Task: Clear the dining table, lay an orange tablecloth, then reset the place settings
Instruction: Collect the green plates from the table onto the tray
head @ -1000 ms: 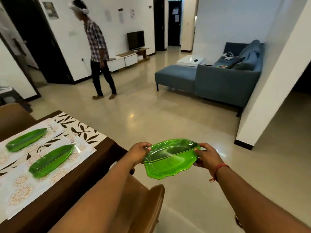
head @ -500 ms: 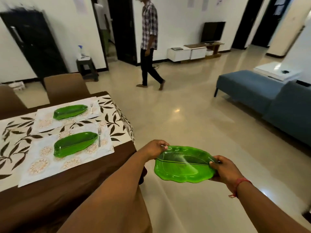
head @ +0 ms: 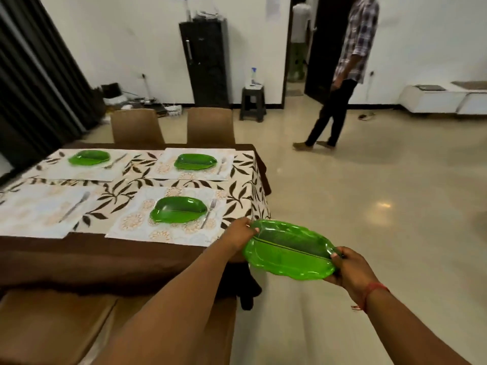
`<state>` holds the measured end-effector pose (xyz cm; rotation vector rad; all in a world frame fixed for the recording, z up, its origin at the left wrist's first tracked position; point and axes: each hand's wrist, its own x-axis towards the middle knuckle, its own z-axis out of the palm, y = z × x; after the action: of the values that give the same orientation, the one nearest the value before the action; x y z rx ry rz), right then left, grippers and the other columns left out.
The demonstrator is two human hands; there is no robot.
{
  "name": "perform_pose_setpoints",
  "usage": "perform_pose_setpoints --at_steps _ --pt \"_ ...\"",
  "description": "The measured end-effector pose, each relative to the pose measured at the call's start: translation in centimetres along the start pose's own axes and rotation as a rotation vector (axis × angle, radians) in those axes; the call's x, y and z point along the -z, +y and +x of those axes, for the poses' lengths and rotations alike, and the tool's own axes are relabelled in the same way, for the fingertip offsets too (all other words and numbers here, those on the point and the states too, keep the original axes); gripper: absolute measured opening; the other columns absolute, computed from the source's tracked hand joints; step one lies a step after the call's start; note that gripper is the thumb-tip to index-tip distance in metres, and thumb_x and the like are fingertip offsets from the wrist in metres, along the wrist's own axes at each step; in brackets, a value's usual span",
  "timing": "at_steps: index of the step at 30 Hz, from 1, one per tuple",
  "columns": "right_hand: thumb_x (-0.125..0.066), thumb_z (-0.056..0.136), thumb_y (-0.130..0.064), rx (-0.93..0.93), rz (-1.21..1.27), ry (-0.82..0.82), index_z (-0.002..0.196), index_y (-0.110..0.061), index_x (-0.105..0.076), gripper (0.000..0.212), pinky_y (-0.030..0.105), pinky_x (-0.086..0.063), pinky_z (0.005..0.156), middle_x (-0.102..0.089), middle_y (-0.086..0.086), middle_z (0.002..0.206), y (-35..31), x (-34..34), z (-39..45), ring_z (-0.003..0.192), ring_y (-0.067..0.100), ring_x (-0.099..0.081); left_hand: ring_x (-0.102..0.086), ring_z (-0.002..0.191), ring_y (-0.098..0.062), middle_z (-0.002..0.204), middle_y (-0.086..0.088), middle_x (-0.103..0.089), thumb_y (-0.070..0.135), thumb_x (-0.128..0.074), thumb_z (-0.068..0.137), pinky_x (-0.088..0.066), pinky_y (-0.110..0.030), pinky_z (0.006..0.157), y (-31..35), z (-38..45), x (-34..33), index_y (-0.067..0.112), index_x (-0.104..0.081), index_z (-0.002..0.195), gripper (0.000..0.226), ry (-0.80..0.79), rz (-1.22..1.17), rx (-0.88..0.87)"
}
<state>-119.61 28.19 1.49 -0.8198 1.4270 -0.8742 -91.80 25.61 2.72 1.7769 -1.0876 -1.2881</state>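
Gripping green plate (head: 287, 252) between left hand (head: 241, 233) and right hand (head: 350, 270), off table (head: 105, 256) corner.

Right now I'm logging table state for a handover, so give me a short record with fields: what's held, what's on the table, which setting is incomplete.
held: green leaf-shaped plate, off the table's right end
left hand: grips the plate's near-table end
right hand: grips the plate's far end
plates on table: three, each on a placemat
forks: four, one beside each placemat's right side
incomplete setting: near-left placemat has a fork but no plate
cloth: leaf-print runner over brown tablecloth; no orange cloth visible
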Motion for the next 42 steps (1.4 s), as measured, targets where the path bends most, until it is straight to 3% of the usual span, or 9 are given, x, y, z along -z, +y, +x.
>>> perform_pose_setpoints --at_steps 6,10,19,23,27,31,33,37,42 --pt "-0.039 0.103 0.000 0.010 -0.012 -0.216 0.101 -0.002 -0.057 0.018 0.044 -0.056 0.071 -0.063 0.019 0.095 -4.3 -4.4 6.8 0.081 0.031 -0.064 -0.069 0.082 -0.029 0.102 -0.017 -0.069 0.015 -0.066 0.091 -0.059 -0.038 0.060 0.6 0.3 3.3 0.012 -0.061 0.105 0.015 0.302 -0.128 0.088" --pt "-0.039 0.102 0.003 -0.011 -0.025 -0.355 0.097 -0.005 -0.057 0.020 0.043 -0.057 0.067 -0.064 0.016 0.096 -5.6 -9.7 10.7 0.083 0.030 -0.064 -0.067 0.083 -0.027 0.108 -0.019 -0.068 0.012 -0.065 0.093 -0.060 -0.042 0.071 -0.1 2.2 6.8 0.014 -0.057 0.102 0.012 0.441 -0.255 0.123" --pt "-0.062 0.089 0.001 0.044 -0.563 -0.553 0.099 -0.007 -0.060 0.013 0.037 -0.056 0.057 -0.063 0.020 0.088 -8.0 -23.9 21.7 0.072 0.029 -0.061 -0.060 0.064 -0.017 0.088 -0.010 -0.062 0.015 -0.062 0.098 -0.050 -0.024 0.047 -3.8 9.9 17.8 0.013 -0.059 0.126 0.028 0.605 -0.194 0.238" --pt "-0.059 0.088 -0.002 0.115 -0.746 -0.636 0.098 -0.018 -0.063 0.020 0.047 -0.057 0.068 -0.064 0.015 0.086 -9.6 -30.0 25.9 0.074 0.028 -0.061 -0.063 0.071 -0.020 0.092 -0.009 -0.064 0.017 -0.064 0.098 -0.055 -0.029 0.054 -4.5 13.8 21.6 0.013 -0.061 0.121 0.024 0.609 -0.184 0.247" --pt "-0.060 0.087 -0.003 0.242 -0.984 -0.733 0.100 -0.022 -0.062 0.022 0.036 -0.052 0.076 -0.064 0.004 0.086 -8.8 -34.9 27.9 0.082 0.025 -0.062 -0.066 0.078 -0.026 0.105 -0.017 -0.067 0.019 -0.063 0.098 -0.058 -0.032 0.060 -6.4 15.9 23.4 0.007 -0.064 0.121 0.025 0.670 -0.224 0.276" --pt "-0.060 0.087 0.000 0.289 -1.049 -0.802 0.097 -0.018 -0.062 0.020 0.034 -0.050 0.077 -0.064 0.008 0.085 -8.0 -40.3 30.6 0.085 0.026 -0.062 -0.065 0.094 -0.032 0.113 -0.022 -0.063 0.018 -0.058 0.101 -0.058 -0.048 0.087 -8.3 17.6 25.2 0.004 -0.060 0.115 0.019 0.785 -0.560 0.375" --pt "-0.058 0.087 0.000 0.285 -1.102 -0.843 0.101 -0.014 -0.063 0.021 0.034 -0.050 0.081 -0.068 0.014 0.094 -7.3 -42.6 31.6 0.091 0.030 -0.064 -0.062 0.086 -0.027 0.107 -0.021 -0.058 0.016 -0.056 0.102 -0.059 -0.044 0.083 -9.0 17.7 25.2 0.005 -0.056 0.101 0.011 0.813 -0.696 0.429" --pt "-0.056 0.090 -0.002 0.291 -1.146 -0.943 0.112 -0.011 -0.058 0.024 0.035 -0.051 0.085 -0.067 0.018 0.106 -5.8 -46.5 33.0 0.098 0.034 -0.063 -0.058 0.083 -0.023 0.104 -0.018 -0.057 0.009 -0.058 0.100 -0.054 -0.041 0.083 -10.1 18.2 23.7 0.002 -0.047 0.122 0.025 0.899 -0.899 0.529" --pt "-0.053 0.091 -0.003 0.278 -1.222 -1.035 0.115 -0.010 -0.055 0.025 0.028 -0.043 0.080 -0.063 0.017 0.113 -4.7 -49.6 34.2 0.100 0.030 -0.059 -0.059 0.117 -0.027 0.127 -0.012 -0.060 0.017 -0.059 0.100 -0.046 -0.041 0.094 -10.7 20.1 21.4 0.009 -0.051 0.128 0.030 0.895 -0.890 0.651"
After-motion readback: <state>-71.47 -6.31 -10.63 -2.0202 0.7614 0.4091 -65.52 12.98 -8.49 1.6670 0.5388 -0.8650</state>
